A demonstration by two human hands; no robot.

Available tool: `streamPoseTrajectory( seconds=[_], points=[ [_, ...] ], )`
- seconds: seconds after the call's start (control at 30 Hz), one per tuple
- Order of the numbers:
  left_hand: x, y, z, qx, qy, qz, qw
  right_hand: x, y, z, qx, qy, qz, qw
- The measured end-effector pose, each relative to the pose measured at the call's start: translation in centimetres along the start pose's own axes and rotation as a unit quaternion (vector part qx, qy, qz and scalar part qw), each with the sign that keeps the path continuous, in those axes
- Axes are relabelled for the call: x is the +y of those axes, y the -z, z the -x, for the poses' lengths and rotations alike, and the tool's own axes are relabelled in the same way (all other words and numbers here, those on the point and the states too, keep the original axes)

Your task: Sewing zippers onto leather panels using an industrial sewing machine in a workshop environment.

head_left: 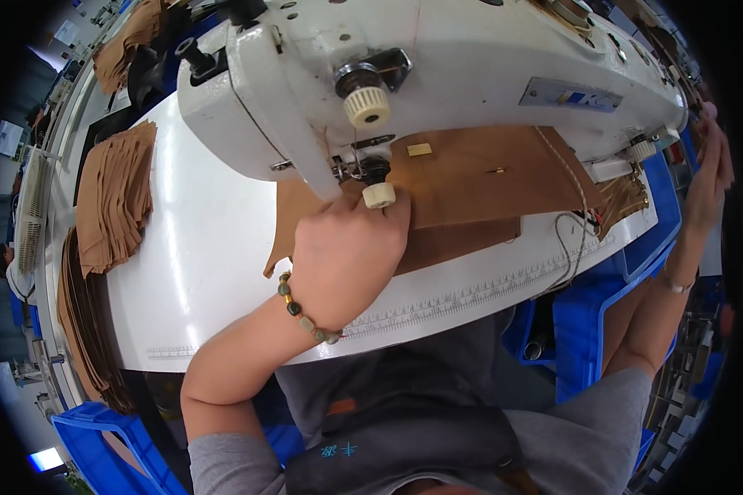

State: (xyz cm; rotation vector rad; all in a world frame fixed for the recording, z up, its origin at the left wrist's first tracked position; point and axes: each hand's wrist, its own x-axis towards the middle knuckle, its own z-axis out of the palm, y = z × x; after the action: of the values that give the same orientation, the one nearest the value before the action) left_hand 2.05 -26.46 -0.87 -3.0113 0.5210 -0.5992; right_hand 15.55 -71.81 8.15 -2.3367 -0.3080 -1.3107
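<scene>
Brown cloth [462,194] lies beneath the arm of the machine [462,70], on the white counter [198,272]. At the machine's needle end, the left hand [351,243] rests on the cloth, fingertips partly hidden; whether they pinch it, I cannot tell. Beside the machine's far right end, the right hand [714,157] is stretched flat, fingers straight. Brown pieces [115,198] are stacked left of the machine.

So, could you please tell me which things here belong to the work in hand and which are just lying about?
In the work, it seems:
white metal sewing machine
overlapping flat brown sheets at the left hand

Apparently just lying about:
layered stack of brown pieces, left
blue plastic bins, right
</scene>
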Motion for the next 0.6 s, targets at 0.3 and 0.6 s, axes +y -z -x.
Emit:
streamPoseTrajectory(
  seconds=[0.3,0.6],
  points=[
    [-0.4,-0.5,0.6,0.110,-0.011,0.024,0.994,-23.5,-12.2,14.5,-0.528,0.272,-0.176,0.785],
    [-2.9,-2.9,4.7,0.033,-0.066,0.039,0.997,-15.1,-10.1,11.7,-0.566,0.164,-0.022,0.807]
  ],
)
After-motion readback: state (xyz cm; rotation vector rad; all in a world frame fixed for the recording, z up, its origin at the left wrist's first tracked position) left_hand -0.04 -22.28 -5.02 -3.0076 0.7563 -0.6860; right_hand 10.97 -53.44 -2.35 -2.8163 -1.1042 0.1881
